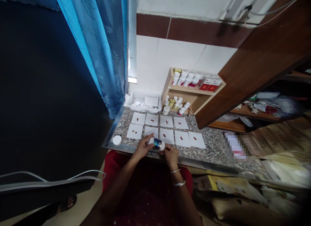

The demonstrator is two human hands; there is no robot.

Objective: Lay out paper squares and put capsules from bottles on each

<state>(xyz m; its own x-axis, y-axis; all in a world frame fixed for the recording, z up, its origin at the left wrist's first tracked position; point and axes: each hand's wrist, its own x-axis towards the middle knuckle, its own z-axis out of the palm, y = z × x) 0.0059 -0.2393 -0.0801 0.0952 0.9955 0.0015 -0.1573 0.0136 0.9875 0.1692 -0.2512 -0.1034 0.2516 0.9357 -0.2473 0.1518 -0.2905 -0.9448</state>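
Note:
A white bottle with a blue label (157, 143) lies tilted sideways between my two hands, over the counter's front edge. Around its left end are the fingers of my left hand (143, 146). My right hand (171, 155), with bangles at the wrist, has its fingers closed at the bottle's right end. Behind the bottle, white paper squares (180, 122) are laid out in two rows, with small dark red and yellowish pills on them. One square (151, 131) is partly covered by my left hand. A round white lid or container (117, 140) sits at the counter's left corner.
Behind the papers stand a white plastic basket (156, 110) holding paper pieces and a wooden shelf (204, 90) with bottles and boxes. Blue curtains (97, 41) hang at the left. At the right are a blurred packet and a cabinet. Someone's foot (70, 201) shows at lower left.

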